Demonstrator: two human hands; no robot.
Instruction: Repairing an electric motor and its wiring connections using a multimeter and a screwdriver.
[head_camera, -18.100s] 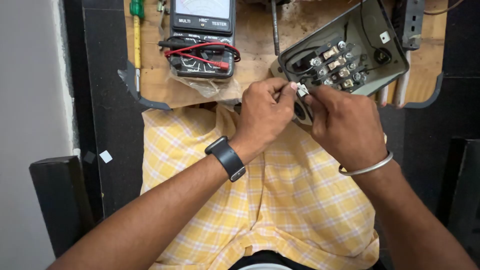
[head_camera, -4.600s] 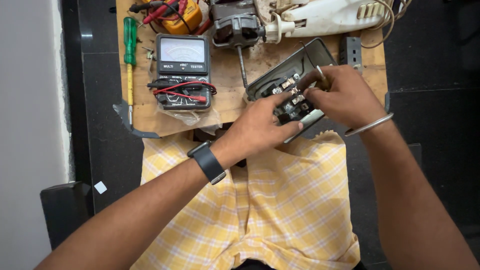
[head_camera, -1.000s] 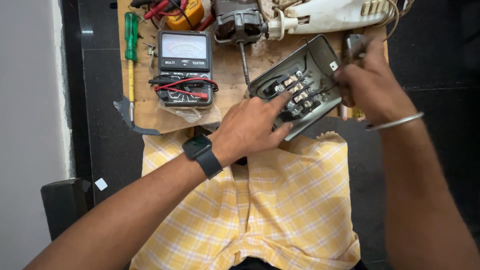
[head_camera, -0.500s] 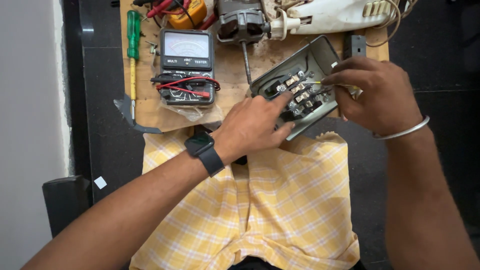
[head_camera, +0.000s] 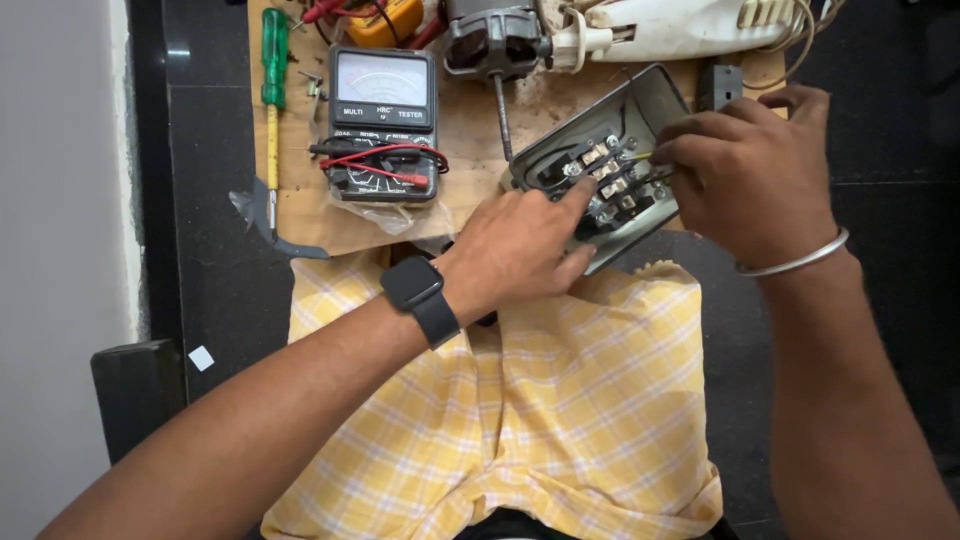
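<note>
Pinched on something thin: right hand (head_camera: 752, 178) has thumb and fingertips drawn together over the terminal block (head_camera: 610, 180), at what looks like a yellowish wire end. Too small to say what exactly sits in the pinch. Left hand (head_camera: 520, 245) holds nothing; fingers spread, it presses on the near rim of the grey metal box (head_camera: 655, 100), index finger stretched onto the terminals.

Box sits tilted at the near edge of the wooden board (head_camera: 470, 130), propped partly over the lap, open side up. Terminal block is inside it, screws and dark leads showing.

Step in hand, my read: working one lead at the terminals while the other hand steadies the housing.

Next move calls for a fine, steady pinch and for the box not to rock; the bracing hand matters more than the working one. Little room between the two sets of fingers.

Nearby: analog multimeter (head_camera: 385, 125) with red and black leads coiled on it, green-handled screwdriver (head_camera: 273, 80) at the board's left edge, small motor (head_camera: 490, 40) at the far edge. None touched.
</note>
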